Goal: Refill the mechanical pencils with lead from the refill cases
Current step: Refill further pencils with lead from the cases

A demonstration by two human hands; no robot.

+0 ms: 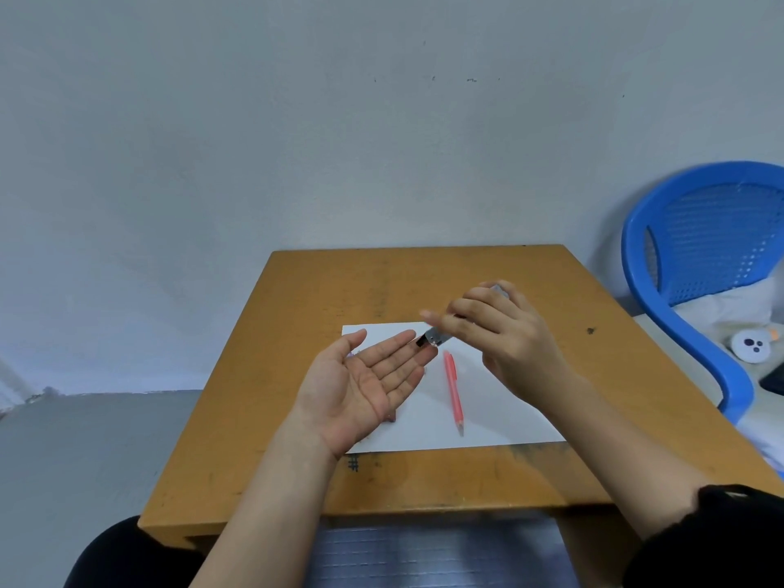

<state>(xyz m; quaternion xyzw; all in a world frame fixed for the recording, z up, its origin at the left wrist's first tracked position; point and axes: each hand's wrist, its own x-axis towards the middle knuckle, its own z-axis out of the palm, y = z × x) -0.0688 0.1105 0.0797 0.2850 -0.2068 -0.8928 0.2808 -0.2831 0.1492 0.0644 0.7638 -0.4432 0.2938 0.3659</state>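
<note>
My right hand (507, 337) grips a grey lead refill case (433, 340), tilted with its dark open end down over the fingertips of my left hand. My left hand (365, 388) is held flat, palm up, above the left part of a white sheet of paper (500, 413). A pink mechanical pencil (454, 392) lies on the paper between my hands, tip toward me. Something small and pink shows just under my left palm; I cannot tell what it is. No lead is visible on my palm.
The paper lies on a small worn orange-brown desk (263, 418) against a pale wall. A blue plastic chair (695, 265) stands at the right with white items on its seat. Grey floor lies to the left.
</note>
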